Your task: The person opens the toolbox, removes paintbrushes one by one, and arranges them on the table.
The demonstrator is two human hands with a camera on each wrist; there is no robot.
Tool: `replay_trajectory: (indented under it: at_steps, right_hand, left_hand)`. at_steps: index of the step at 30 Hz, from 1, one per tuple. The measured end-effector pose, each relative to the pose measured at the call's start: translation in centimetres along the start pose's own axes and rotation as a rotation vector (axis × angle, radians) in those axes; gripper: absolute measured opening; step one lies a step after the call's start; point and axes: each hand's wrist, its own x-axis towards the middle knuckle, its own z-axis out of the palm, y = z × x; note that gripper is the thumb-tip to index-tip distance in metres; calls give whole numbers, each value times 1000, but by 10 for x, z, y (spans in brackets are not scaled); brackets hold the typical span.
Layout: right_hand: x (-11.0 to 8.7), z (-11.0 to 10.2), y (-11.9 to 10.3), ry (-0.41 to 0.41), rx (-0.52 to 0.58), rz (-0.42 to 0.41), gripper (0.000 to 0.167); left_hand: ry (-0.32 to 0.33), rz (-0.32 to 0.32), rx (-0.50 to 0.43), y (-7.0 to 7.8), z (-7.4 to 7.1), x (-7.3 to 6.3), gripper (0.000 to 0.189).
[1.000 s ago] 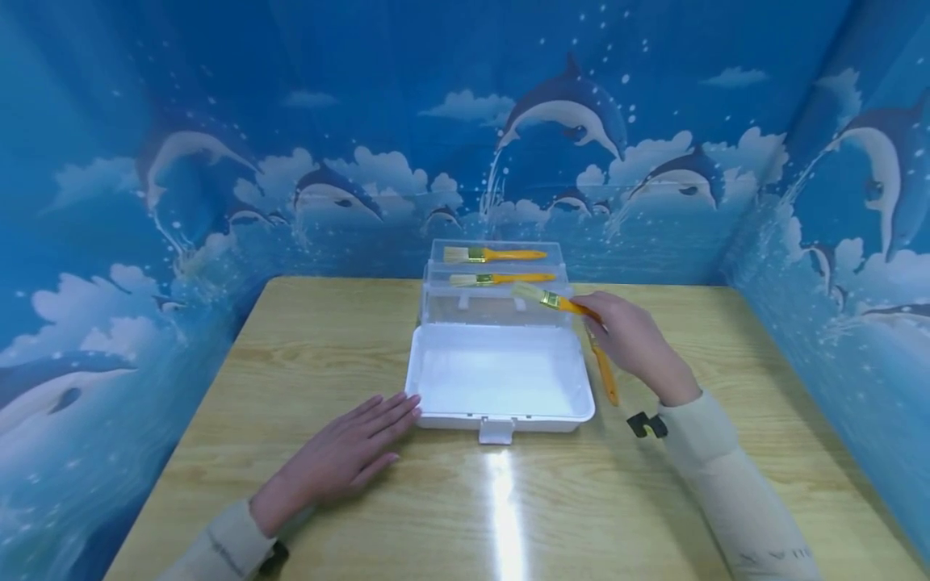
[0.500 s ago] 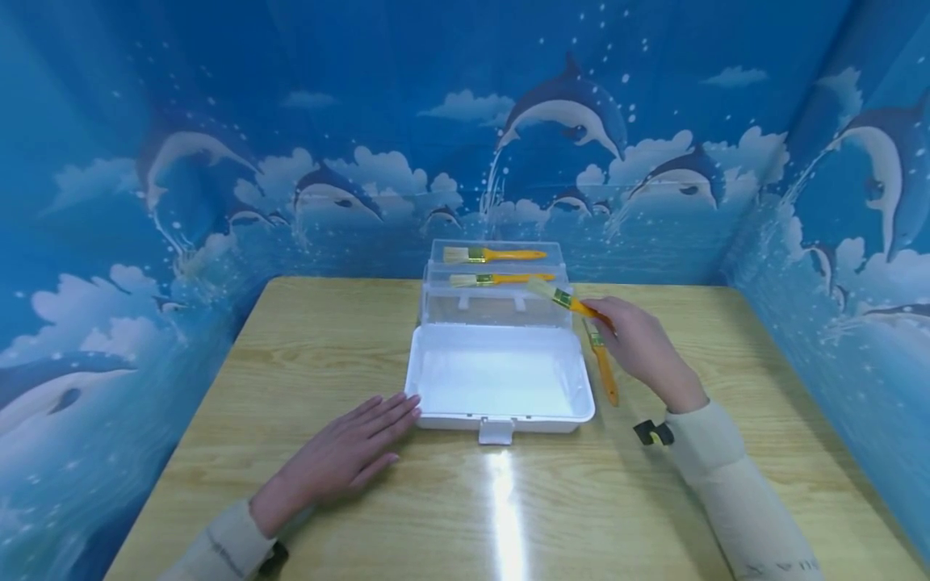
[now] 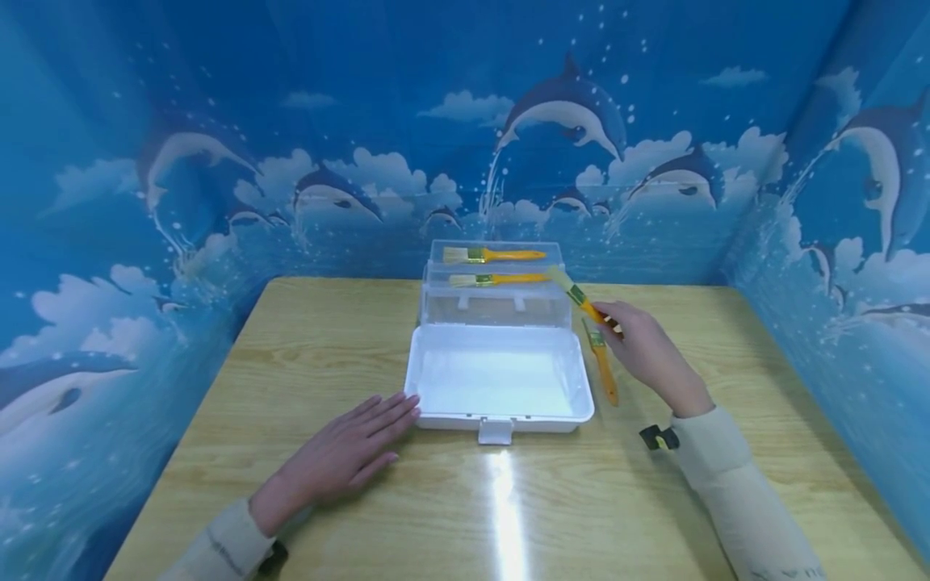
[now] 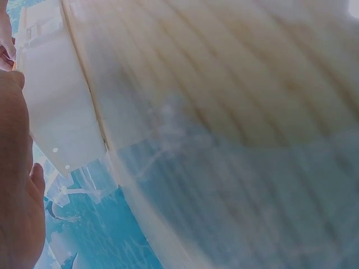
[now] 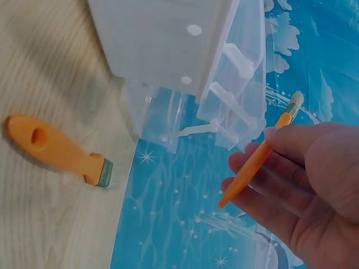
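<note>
Between thumb and fingers, my right hand (image 3: 641, 347) pinches an orange-handled paintbrush (image 5: 255, 162), raised over the box's back right corner with its pale bristles pointing up and left. A second paintbrush (image 3: 604, 373) lies on the table just right of the white plastic box (image 3: 501, 424). My left hand (image 3: 341, 452) rests palm down, fingers straight, its fingertips at the box's front left corner. Two more paintbrushes, an upper one (image 3: 501, 255) and a lower one (image 3: 501, 279), lie in the clear trays (image 3: 443, 311) raised behind the box.
The box stands unlidded on a wooden table (image 3: 312, 339), its latch (image 3: 496, 431) facing me. Blue dolphin-print cloth (image 3: 363, 97) hangs at the back and both sides. Hinge arms (image 5: 199, 130) join the trays to the box.
My right hand has drawn a little to the right and toward me. The paintbrush in it has tilted more upright, away from the trays. My left hand stays put.
</note>
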Motion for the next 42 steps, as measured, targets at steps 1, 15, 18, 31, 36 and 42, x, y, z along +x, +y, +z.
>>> replay_trajectory:
  at_steps: [1, 15, 18, 31, 36, 42]
  right_hand:
    - [0, 0, 0, -1, 7, 1, 41]
    - [-4, 3, 15, -5, 51, 27, 40]
    - [-4, 4, 17, -8, 48, 51, 42]
    - [-8, 9, 34, 38, 42, 46, 36]
    - [-9, 11, 40, 17, 43, 71, 38]
    - [-11, 12, 50, 37, 34, 104, 40]
  left_hand:
    - [1, 2, -1, 0, 0, 0, 63]
    - [-19, -8, -8, 0, 0, -1, 62]
    - [-18, -7, -11, 0, 0, 0, 62]
    - [-28, -17, -16, -1, 0, -1, 63]
    - [-37, -19, -21, 0, 0, 0, 63]
    - [-49, -28, -18, 0, -2, 1, 64]
